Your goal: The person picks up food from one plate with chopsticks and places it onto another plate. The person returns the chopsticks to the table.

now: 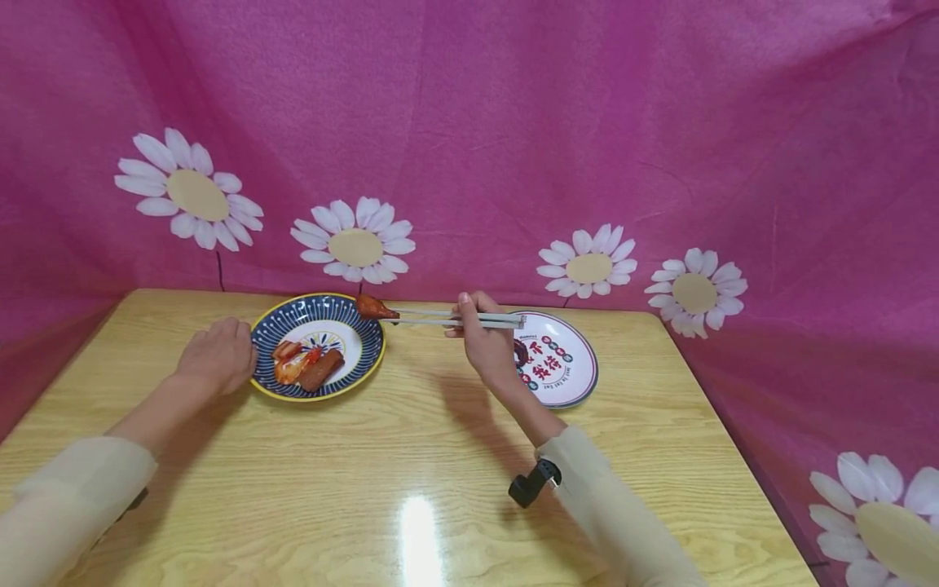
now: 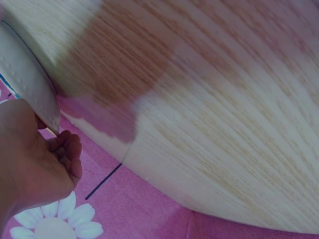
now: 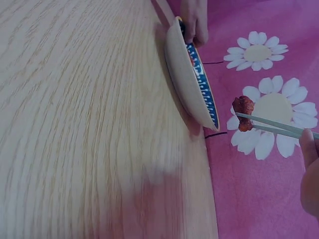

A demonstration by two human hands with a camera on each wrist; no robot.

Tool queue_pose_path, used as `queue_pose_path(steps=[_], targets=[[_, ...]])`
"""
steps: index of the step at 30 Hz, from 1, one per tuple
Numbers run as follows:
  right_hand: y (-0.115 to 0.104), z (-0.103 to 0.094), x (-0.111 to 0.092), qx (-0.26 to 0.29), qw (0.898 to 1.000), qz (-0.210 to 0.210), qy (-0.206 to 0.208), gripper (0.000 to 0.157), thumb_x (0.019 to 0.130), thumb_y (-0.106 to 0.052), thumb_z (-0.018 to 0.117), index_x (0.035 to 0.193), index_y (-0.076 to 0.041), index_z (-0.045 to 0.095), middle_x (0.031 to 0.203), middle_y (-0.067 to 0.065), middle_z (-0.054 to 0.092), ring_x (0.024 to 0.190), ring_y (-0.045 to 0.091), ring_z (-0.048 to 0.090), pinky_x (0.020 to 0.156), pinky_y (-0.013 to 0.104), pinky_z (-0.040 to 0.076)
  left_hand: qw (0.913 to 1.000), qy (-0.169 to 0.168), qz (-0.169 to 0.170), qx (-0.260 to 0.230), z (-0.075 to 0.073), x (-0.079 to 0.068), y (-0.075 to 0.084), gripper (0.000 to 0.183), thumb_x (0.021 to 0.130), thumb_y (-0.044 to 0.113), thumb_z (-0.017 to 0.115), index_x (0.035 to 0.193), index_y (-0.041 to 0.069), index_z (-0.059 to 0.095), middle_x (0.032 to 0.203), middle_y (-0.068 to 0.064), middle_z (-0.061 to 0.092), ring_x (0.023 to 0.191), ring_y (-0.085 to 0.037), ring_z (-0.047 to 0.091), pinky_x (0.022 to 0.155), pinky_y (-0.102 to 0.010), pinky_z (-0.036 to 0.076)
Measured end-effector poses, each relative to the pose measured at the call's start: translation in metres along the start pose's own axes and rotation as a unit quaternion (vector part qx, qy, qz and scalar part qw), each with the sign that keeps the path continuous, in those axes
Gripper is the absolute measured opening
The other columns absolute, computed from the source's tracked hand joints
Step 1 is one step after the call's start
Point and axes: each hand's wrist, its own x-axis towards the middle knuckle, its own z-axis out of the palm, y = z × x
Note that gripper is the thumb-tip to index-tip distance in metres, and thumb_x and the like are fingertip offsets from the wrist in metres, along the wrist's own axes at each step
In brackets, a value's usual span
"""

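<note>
The right hand (image 1: 486, 342) has its fingers clamped on chopsticks (image 1: 433, 318) that grip a piece of meat (image 1: 376, 307), held up left of that hand, by the blue dish's (image 1: 370, 367) far right rim; its long axis looks different between views. The left hand (image 1: 220, 355) pinches the dish's left rim. Brown and orange food (image 1: 320, 371) lies inside; the right-hand white plate (image 1: 583, 375) holds something dark (image 1: 520, 352).
</note>
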Motion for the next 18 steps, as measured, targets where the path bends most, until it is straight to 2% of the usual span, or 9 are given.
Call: queue_pose_path(steps=[6,8,11,14,15,18], targets=[[-0.002,-0.012,-0.003,-0.004,1.000,0.015,0.007,0.029,0.104,-0.003,0.048,0.088,0.020,0.055,0.084,0.008,0.063,0.073,0.022,0.067,0.070,0.042,0.059,1.0000,-0.006,-0.006,-0.001,0.000,0.000,0.000,0.029,0.096,0.011,0.044,0.101,-0.018,0.046,0.098,-0.031,0.049,0.099,-0.048,0.050,0.081,-0.061,0.043],[-0.003,-0.016,-0.003,-0.006,1.000,0.019,0.008,0.030,0.104,-0.004,0.048,0.088,0.020,0.055,0.085,0.007,0.062,0.077,0.023,0.067,0.072,0.043,0.059,1.0000,-0.007,-0.006,0.000,0.000,0.000,0.000,0.029,0.096,0.011,0.044,0.101,-0.018,0.046,0.098,-0.031,0.049,0.099,-0.048,0.050,0.081,-0.060,0.043],[-0.005,-0.022,-0.004,-0.012,1.000,0.017,0.010,0.030,0.104,-0.003,0.047,0.088,0.021,0.054,0.086,0.009,0.062,0.080,0.035,0.067,0.072,0.047,0.058,0.9999,-0.009,-0.006,0.004,0.000,0.000,0.000,0.030,0.096,0.011,0.045,0.103,-0.018,0.046,0.098,-0.031,0.049,0.099,-0.048,0.050,0.082,-0.060,0.043],[-0.006,-0.029,-0.003,-0.015,1.000,0.017,0.017,0.029,0.104,-0.002,0.047,0.087,0.021,0.054,0.086,0.018,0.063,0.081,0.044,0.065,0.071,0.048,0.058,0.9999,-0.011,-0.006,0.007,0.000,0.001,0.000,0.030,0.097,0.011,0.045,0.103,-0.018,0.046,0.099,-0.031,0.049,0.099,-0.048,0.050,0.082,-0.060,0.043],[-0.006,-0.032,-0.003,-0.015,1.000,0.018,0.019,0.029,0.104,-0.001,0.047,0.088,0.021,0.054,0.087,0.023,0.062,0.081,0.044,0.066,0.071,0.047,0.058,0.9999,-0.011,-0.006,0.007,0.000,0.001,0.000,0.030,0.097,0.011,0.045,0.103,-0.018,0.046,0.098,-0.031,0.049,0.099,-0.048,0.050,0.082,-0.060,0.043],[0.008,-0.042,0.001,-0.024,0.999,0.018,0.026,0.030,0.105,-0.008,0.049,0.089,0.017,0.056,0.091,0.034,0.062,0.076,0.029,0.070,0.066,0.038,0.059,0.9999,-0.012,-0.005,0.008,-0.001,0.002,0.000,0.030,0.097,0.012,0.045,0.103,-0.018,0.046,0.099,-0.031,0.050,0.099,-0.048,0.050,0.081,-0.060,0.043]])
